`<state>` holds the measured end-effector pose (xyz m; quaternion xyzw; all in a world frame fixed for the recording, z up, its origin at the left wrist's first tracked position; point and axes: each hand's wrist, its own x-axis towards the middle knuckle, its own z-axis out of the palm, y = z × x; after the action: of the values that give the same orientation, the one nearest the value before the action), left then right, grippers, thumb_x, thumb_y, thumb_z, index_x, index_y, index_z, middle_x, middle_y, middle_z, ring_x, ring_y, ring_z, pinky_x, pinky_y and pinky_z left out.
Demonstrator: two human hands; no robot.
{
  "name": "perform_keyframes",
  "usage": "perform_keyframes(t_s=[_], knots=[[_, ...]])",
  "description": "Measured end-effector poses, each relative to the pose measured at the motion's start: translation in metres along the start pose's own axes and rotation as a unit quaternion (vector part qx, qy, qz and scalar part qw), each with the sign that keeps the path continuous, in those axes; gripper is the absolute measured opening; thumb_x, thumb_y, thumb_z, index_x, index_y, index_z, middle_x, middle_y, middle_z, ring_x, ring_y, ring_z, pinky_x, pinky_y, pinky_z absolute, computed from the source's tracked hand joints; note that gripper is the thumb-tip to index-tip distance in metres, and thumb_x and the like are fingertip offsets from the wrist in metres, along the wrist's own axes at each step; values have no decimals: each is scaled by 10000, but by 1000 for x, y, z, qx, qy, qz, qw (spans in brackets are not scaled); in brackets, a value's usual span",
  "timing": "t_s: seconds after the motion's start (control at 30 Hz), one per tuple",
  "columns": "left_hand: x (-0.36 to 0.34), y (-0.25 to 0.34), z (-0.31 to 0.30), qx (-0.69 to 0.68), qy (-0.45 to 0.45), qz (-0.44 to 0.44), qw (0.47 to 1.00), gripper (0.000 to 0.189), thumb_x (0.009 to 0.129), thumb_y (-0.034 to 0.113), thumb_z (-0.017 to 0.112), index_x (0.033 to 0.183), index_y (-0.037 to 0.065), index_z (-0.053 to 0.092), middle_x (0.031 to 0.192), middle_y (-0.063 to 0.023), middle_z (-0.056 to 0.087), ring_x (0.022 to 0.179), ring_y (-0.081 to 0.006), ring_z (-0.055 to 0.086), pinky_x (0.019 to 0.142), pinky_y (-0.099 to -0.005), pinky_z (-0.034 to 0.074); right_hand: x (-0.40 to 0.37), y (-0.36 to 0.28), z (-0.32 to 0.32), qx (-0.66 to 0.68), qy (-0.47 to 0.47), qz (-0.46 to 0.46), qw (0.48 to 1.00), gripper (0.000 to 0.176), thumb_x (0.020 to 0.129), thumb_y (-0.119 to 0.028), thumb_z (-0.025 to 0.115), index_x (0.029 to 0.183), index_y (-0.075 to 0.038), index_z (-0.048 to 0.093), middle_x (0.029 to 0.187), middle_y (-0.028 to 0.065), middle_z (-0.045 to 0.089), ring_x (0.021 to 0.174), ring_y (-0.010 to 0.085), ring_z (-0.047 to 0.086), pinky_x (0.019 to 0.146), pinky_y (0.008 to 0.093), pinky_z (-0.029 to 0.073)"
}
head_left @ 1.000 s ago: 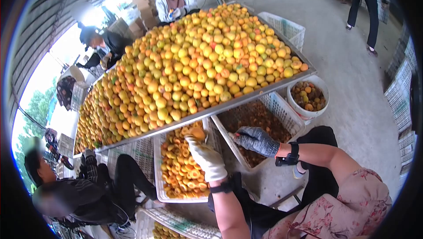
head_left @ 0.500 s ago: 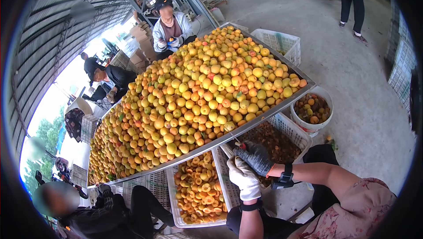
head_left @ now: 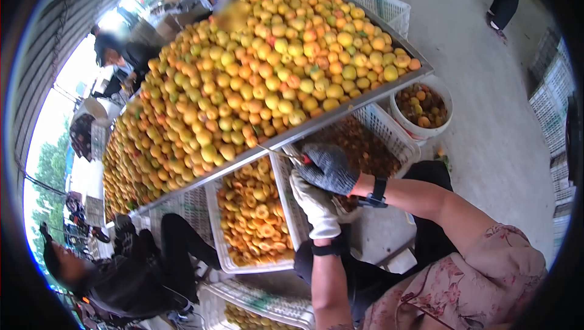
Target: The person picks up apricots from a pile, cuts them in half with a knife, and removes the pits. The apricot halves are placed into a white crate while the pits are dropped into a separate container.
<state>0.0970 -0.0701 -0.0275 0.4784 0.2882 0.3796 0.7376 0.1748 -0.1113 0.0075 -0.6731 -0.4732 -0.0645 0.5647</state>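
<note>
My right hand [head_left: 328, 169], in a grey knit glove, is closed around a thin metal tool [head_left: 277, 149] with a red part at the grip. The tool's tip points left, over the table's metal edge. Just below, my left hand [head_left: 313, 205] wears a white glove. Its fingers look curled and are partly covered by the right hand; anything inside them is hidden. Both hands are close together between a crate of halved apricots [head_left: 255, 214] and a crate of brown pits [head_left: 365, 147]. Beyond them whole apricots [head_left: 243, 86] are heaped on the table.
A metal rim [head_left: 340, 111] edges the table. A white bucket [head_left: 447, 117] with fruit stands at its right corner. One co-worker [head_left: 121, 275] sits at lower left; others sit across the table. Another crate [head_left: 267, 299] is at the bottom, and stacked crates [head_left: 553, 111] stand far right.
The camera view has tilted down, so the table and crates appear higher and further left. Another crate shows at the bottom. My hands remain together beside the table edge, the tool still in the right.
</note>
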Motion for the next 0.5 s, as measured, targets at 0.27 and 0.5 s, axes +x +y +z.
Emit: perform_keyframes(t_s=[0.27, 0.5], knots=[[-18, 13, 12, -196, 34, -152, 968, 302, 970, 299, 403, 1048, 85, 601, 983, -35, 628, 883, -161, 606, 788, -302, 498, -10, 5, -6, -14, -44, -8, 999, 222, 736, -213, 687, 780, -65, 527, 703, 148, 546, 662, 379, 548, 571, 442, 432], [-17, 29, 9, -134, -26, -262, 955, 411, 950, 466, 337, 814, 142, 551, 493, 17, 422, 359, -143, 362, 350, -282, 291, -2, 20, -14, 20, -77, -24, 997, 157, 765, -149, 681, 825, -47, 578, 703, 114, 557, 642, 300, 574, 575, 377, 447]])
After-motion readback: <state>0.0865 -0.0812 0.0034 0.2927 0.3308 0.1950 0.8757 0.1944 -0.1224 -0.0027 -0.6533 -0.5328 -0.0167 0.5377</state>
